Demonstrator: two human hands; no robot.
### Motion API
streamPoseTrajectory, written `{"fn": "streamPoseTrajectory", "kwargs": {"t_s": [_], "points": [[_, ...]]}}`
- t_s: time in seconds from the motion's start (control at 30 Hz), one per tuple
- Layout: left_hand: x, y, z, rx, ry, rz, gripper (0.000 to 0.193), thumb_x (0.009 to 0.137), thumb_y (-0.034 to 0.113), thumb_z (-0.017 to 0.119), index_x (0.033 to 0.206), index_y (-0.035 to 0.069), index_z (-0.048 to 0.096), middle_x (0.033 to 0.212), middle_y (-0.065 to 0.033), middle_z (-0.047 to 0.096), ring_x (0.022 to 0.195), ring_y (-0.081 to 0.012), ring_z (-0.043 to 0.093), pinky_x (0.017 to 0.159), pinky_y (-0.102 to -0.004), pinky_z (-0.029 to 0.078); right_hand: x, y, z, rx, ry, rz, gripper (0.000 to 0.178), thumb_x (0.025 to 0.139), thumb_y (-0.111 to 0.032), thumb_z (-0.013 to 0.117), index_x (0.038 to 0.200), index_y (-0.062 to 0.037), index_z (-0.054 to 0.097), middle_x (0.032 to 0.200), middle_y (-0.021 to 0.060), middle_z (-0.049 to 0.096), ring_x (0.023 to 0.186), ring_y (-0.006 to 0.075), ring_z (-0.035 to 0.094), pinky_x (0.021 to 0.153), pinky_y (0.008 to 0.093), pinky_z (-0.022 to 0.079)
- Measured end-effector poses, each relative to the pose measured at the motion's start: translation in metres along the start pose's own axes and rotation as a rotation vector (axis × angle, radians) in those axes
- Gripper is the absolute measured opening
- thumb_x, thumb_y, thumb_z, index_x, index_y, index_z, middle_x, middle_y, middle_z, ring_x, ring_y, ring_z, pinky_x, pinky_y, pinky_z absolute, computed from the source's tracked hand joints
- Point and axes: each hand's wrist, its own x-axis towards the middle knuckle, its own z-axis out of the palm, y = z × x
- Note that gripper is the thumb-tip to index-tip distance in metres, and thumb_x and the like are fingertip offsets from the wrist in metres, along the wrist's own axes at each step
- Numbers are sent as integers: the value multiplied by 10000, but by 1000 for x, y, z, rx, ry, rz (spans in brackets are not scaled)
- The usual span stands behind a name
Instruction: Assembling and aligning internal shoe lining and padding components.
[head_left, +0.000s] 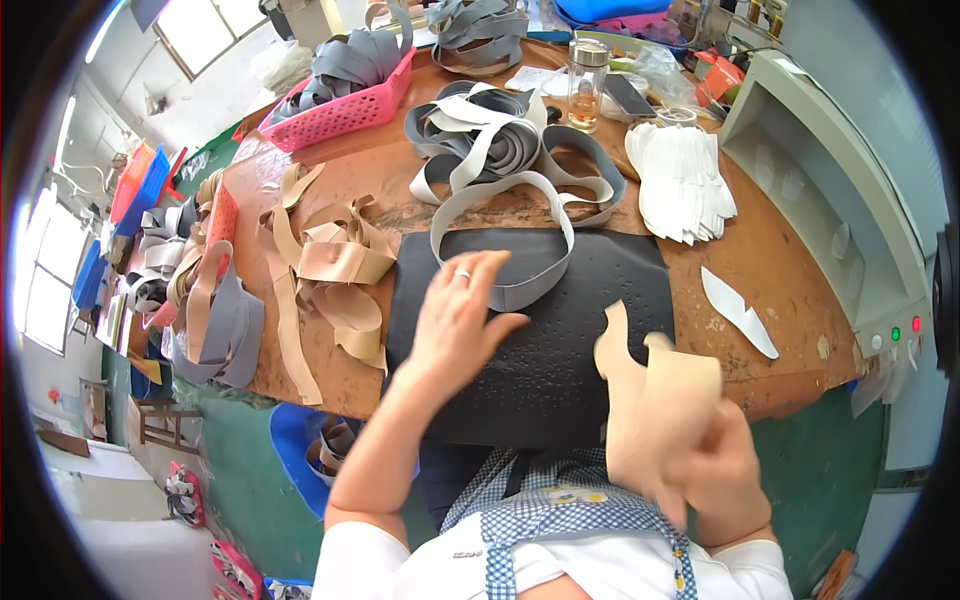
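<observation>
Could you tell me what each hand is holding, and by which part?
Right hand grips a beige cut piece by its lower end; left hand holds nothing.

A mat [560, 370] is lying on the tabletop [780, 270] right in front of me. My left hand [455, 310] is hovering over its left part, and my right hand [700, 455] is holding a cut piece [650, 390] above its near right edge. A looped strip [505, 215] is resting across the mat's far edge. Loose strips [335, 270] are lying to its left, a stack of cut pieces [680, 180] behind it to the right, and a basket [340, 110] at the far left with a jar [585, 85] to its right.
</observation>
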Motion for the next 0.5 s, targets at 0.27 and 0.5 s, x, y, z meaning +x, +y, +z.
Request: {"fn": "streamPoseTrajectory", "kwargs": {"t_s": [0.27, 0.5], "points": [[24, -19, -44, -501, -292, -347, 182, 809, 57, 744, 971, 12, 674, 866, 0, 661, 972, -120, 618, 783, -307, 466, 74, 49, 11, 435, -82, 250, 260, 956, -76, 582, 1177, 55, 545, 959, 94, 624, 741, 84, 595, 598, 176, 467], [-3, 2, -62, -669, -292, -96, 174, 749, -20, 775, 903, -6, 695, 879, -75, 694, 935, -190, 649, 894, -326, 475, 164, 134, -12, 546, -92, 116, 275, 967, -77, 552, 1228, 9, 550, 1070, 62, 613, 889, 101, 605, 801, 209, 525]]}}
